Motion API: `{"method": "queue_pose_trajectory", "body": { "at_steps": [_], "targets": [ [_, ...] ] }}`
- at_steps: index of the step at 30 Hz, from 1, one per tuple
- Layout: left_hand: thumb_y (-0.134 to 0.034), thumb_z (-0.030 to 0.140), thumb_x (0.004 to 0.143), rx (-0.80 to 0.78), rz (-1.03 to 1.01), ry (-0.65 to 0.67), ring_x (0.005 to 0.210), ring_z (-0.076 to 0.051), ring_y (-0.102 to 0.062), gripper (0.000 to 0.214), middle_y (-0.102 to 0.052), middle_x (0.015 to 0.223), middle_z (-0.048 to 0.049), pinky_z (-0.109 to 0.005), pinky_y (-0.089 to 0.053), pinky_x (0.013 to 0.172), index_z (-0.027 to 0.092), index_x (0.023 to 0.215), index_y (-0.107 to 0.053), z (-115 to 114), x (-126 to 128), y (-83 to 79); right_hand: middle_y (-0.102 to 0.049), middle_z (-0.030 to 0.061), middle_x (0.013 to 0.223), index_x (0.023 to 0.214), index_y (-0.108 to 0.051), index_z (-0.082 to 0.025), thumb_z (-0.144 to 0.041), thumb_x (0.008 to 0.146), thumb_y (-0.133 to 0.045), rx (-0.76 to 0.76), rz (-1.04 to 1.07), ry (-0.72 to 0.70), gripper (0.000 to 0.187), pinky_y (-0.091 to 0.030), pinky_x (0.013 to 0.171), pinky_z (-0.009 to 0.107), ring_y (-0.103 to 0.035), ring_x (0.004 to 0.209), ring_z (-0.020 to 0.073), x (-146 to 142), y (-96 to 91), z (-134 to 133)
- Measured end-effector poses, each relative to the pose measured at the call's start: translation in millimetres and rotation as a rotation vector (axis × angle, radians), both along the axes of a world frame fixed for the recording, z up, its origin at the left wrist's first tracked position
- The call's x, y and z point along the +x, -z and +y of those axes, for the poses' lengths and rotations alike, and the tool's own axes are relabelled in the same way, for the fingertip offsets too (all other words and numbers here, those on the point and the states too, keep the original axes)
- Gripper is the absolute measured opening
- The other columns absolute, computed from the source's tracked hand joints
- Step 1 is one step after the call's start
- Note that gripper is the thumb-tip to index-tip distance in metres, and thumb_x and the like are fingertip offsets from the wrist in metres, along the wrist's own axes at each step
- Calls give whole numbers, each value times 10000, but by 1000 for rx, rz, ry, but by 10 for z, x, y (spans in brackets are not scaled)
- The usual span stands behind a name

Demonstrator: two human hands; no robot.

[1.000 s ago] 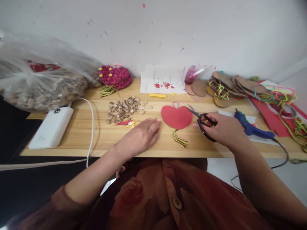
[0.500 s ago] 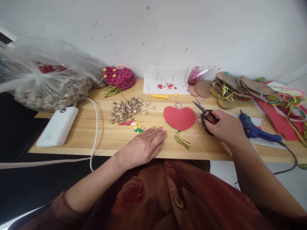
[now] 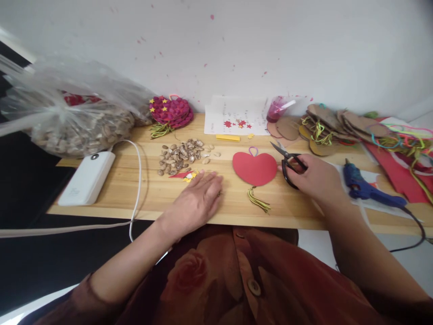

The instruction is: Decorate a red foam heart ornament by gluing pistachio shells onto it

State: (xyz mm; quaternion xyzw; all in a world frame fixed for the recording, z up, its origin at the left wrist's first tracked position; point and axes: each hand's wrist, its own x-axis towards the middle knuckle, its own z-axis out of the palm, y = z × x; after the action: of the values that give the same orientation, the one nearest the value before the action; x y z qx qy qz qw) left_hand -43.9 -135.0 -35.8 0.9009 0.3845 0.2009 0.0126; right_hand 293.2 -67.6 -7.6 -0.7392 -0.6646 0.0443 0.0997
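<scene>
My right hand [image 3: 313,176] grips black-handled scissors [image 3: 289,163], their blades slightly apart and pointing up-left. Just left of the blades lies a red heart-like cutout [image 3: 254,169] with a purple loop on top and a green-yellow tassel [image 3: 258,200] below. My left hand [image 3: 199,198] rests palm down on the wooden table [image 3: 118,183], fingers stretched out. At its fingertips are red and yellow paper scraps [image 3: 189,176]; the hand covers some of them. A pile of pistachio shells [image 3: 182,155] sits just beyond.
A white power bank [image 3: 88,178] with a cable and a plastic bag of shells [image 3: 81,126] stand left. Behind are a purple shell ornament [image 3: 172,110], paper with red stars [image 3: 238,115] and a cup [image 3: 276,109]. A blue glue gun [image 3: 368,187] and cardboard shapes [image 3: 333,122] lie right.
My left hand has slid left onto the paper scraps and now covers the green one. My right hand keeps hold of the scissors nearly in place. The view has shifted slightly.
</scene>
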Motion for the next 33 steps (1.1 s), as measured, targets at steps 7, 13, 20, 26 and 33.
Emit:
{"method": "queue_pose_trajectory", "body": {
  "at_steps": [7,13,20,26,33],
  "targets": [
    [-524,157,984,108,25,-169,1143,-261,-698,129,-760,1090,-106,-568,-370,1193,169,1064,-625,140,-190,-132,-668,75,751,825,-617,-243,-603,815,-602,24,-24,-8,361,-304,579,335,-548,653,243,-11,49,102],
    [-572,73,919,206,313,-137,886,-278,-670,171,-704,791,-89,-543,-472,1049,158,813,-674,480,50,-287,-662,57,729,813,-612,-237,-558,812,-623,64,-4,-15,322,-287,586,325,-514,614,210,-82,110,179],
    [-615,145,949,115,320,-94,861,-288,-662,148,-723,830,-97,-455,-512,868,145,878,-745,745,146,-262,-671,75,764,823,-616,-223,-508,842,-614,168,-13,-71,286,-286,605,336,-560,684,229,-70,177,153],
    [-525,197,1019,66,51,-185,967,-271,-667,238,-781,1006,-92,-440,-488,864,199,1052,-760,491,-74,-234,-684,83,781,835,-622,-227,-512,849,-614,171,-5,-78,286,-287,602,340,-582,709,241,-47,189,146],
    [-559,330,1042,39,73,86,1360,-287,-567,290,-728,1346,-27,-516,-279,1176,247,1301,-660,33,-162,-51,-646,58,727,814,-610,-234,-533,839,-624,173,22,-52,300,-285,591,334,-541,659,221,-32,213,151]
  ]
}}
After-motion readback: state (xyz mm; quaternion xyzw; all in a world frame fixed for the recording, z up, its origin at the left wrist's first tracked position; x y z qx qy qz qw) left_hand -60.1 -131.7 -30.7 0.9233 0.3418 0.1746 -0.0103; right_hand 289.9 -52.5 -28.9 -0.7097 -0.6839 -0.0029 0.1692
